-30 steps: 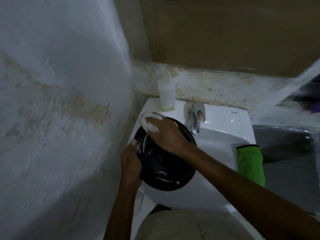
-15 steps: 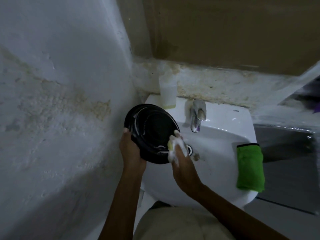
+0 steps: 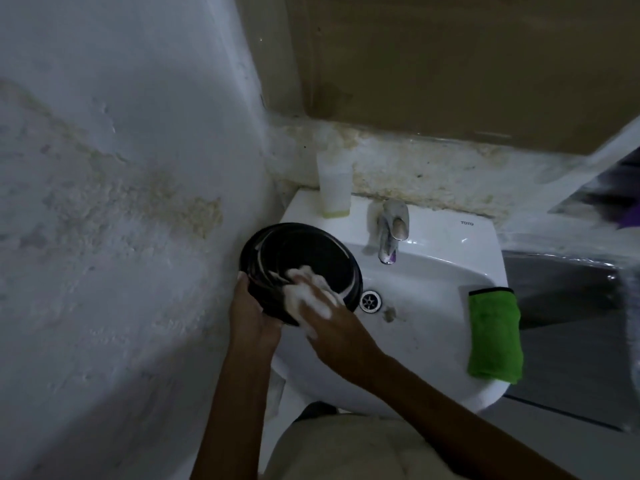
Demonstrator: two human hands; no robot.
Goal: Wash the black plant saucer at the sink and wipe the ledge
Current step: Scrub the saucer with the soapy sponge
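Note:
The round black plant saucer (image 3: 304,258) is held tilted over the left side of the white sink (image 3: 433,306), streaked with white suds. My left hand (image 3: 251,317) grips its lower left rim. My right hand (image 3: 322,306), covered in foam, presses against the saucer's lower inner face; whether a sponge lies under the foam I cannot tell. A stained ledge (image 3: 433,168) runs along the wall behind the sink.
A chrome tap (image 3: 391,233) stands at the back of the basin, the drain (image 3: 370,301) just right of the saucer. A white bottle (image 3: 334,188) stands at the sink's back left. A green cloth (image 3: 495,334) hangs over the right rim. A rough wall closes the left.
The saucer was low over the basin with my right hand at its top; it was lifted and tilted left, and my right hand came down to its lower edge, then onto its inner face.

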